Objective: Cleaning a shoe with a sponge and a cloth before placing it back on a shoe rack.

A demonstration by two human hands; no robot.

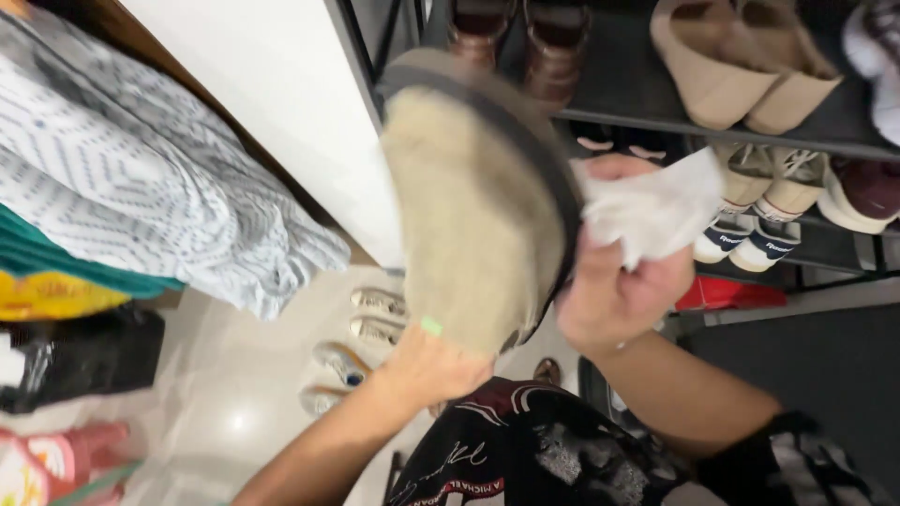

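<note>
The left hand (427,365), low in the middle of the frame, is curled around the heel end of a tan, worn-soled shoe (473,215) held sole-up at the centre — its toe reaches toward the upper middle. The right hand (619,281), just right of centre, bunches a white cloth (652,211) in its closed fingers and presses it to the shoe's dark edge. Behind, at upper right, a black shoe rack (637,117) holds beige wedges (741,66) and white sneakers (764,206).
</note>
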